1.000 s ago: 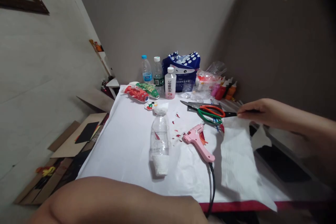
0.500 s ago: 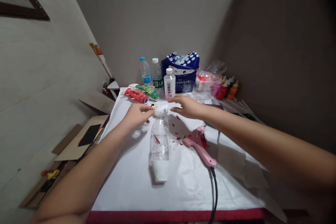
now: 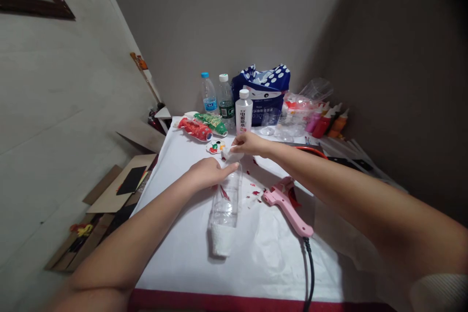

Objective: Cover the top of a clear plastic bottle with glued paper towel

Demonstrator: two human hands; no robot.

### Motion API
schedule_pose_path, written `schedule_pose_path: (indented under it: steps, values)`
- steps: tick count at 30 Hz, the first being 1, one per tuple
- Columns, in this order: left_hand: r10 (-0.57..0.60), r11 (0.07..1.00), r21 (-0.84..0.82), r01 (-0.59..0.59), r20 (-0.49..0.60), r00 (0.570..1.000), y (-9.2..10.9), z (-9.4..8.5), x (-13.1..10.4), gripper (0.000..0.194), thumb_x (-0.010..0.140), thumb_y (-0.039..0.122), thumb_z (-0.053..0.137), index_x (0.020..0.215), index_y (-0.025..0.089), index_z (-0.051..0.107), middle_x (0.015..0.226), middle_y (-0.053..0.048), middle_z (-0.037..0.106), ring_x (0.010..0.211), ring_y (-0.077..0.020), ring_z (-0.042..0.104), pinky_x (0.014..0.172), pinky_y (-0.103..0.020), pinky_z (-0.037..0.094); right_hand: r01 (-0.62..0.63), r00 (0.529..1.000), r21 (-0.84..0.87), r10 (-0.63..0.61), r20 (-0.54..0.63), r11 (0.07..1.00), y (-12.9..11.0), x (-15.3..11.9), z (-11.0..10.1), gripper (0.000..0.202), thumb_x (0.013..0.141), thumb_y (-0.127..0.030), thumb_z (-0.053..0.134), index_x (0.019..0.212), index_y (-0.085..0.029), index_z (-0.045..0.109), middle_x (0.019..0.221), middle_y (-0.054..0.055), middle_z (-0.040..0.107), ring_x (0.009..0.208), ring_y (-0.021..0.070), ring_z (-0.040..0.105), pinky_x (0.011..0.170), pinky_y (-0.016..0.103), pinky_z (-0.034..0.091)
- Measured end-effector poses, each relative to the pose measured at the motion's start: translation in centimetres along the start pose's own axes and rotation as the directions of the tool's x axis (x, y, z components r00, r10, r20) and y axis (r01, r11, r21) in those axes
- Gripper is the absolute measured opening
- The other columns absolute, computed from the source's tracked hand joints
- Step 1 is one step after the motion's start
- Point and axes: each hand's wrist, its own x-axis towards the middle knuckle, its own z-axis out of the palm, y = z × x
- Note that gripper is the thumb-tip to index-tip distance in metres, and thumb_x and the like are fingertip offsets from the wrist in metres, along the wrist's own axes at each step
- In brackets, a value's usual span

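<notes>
A clear plastic bottle (image 3: pixel 227 209) lies on the white-covered table, its white-wrapped end towards me and a small red piece on its side. My left hand (image 3: pixel 209 174) is closed around the bottle's far shoulder, thumb across the top. At the bottle's far end, a crumpled white tissue-like piece (image 3: pixel 233 155) is pinched by the fingers of my right hand (image 3: pixel 250 144). To the right lies a pink glue gun (image 3: pixel 290 209) with a black cord. Small red scraps (image 3: pixel 256 193) are scattered between the bottle and the glue gun.
Behind my hands stand a white-labelled bottle (image 3: pixel 243 114), two clear bottles and a blue bag (image 3: pixel 272 102). Red (image 3: pixel 195 129) and green fish-like crafts (image 3: pixel 211 123) lie back left, by a paint-spotted palette (image 3: pixel 215 146). Paint bottles (image 3: pixel 323 123) stand back right; cardboard (image 3: pixel 120 185) leans left.
My left hand has moved right and closed on the bottle's shoulder. My right hand has come in from an open pose and now pinches the white piece. The view has shifted slightly.
</notes>
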Motion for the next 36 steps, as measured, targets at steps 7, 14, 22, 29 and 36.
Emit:
schedule_pose_path:
  steps: [7,14,22,29,36]
  values:
    - [-0.038,0.999,0.034,0.036,0.075,0.996,0.5,-0.1,-0.2,0.073,0.064,0.088,0.041,0.039,0.02,0.053,0.045,-0.014,0.059,0.043,-0.0241,0.052,0.054,-0.035,0.034,-0.005,1.0,0.053,0.004,0.008,0.999,0.4,0.2,0.4,0.027,0.094,-0.034,0.057,0.114,-0.015,0.06,0.113,0.007,0.063,0.094,0.0192,0.063,0.08,0.038,0.055]
    - [-0.051,0.999,0.011,0.05,0.122,0.991,0.5,0.2,0.1,0.075,0.062,0.091,0.038,0.038,0.021,0.049,0.044,-0.013,0.057,0.043,-0.023,0.05,0.056,-0.037,0.035,0.023,1.0,0.084,-0.023,-0.001,0.996,1.0,1.0,1.0,0.028,0.094,-0.035,0.056,0.112,-0.015,0.061,0.11,0.007,0.064,0.092,0.0188,0.064,0.079,0.038,0.055]
    - [-0.082,0.989,-0.104,0.105,0.199,0.977,-0.1,0.6,1.1,0.071,0.058,0.089,0.048,0.053,0.018,0.06,0.038,-0.011,0.055,0.04,-0.023,0.05,0.053,-0.036,0.038,0.048,0.998,0.115,-0.044,-0.034,0.992,0.8,1.4,1.8,0.025,0.093,-0.034,0.058,0.108,-0.014,0.062,0.105,0.006,0.064,0.088,0.0176,0.064,0.076,0.036,0.055]
    - [-0.013,0.924,-0.372,0.093,0.211,0.977,-0.1,1.0,1.1,0.06,0.059,0.073,0.066,0.082,0.018,0.062,0.06,-0.007,0.065,0.046,-0.0229,0.061,0.051,-0.033,0.044,0.114,0.987,0.24,-0.082,-0.139,0.964,-1.1,0.2,1.0,0.021,0.088,-0.03,0.061,0.074,-0.016,0.056,0.065,-0.003,0.052,0.058,0.0097,0.048,0.054,0.023,0.039]
    - [0.002,0.902,-0.429,0.044,0.106,0.994,0.0,0.6,0.7,0.041,0.061,0.055,0.074,0.052,0.019,0.057,0.05,-0.005,0.057,0.05,-0.0215,0.056,0.049,-0.032,0.04,0.2,0.968,0.331,-0.134,-0.211,0.922,-1.2,-0.4,0.9,0.028,0.09,-0.033,0.054,0.066,-0.019,0.049,0.059,-0.004,0.038,0.051,0.0094,0.032,0.046,0.024,0.024]
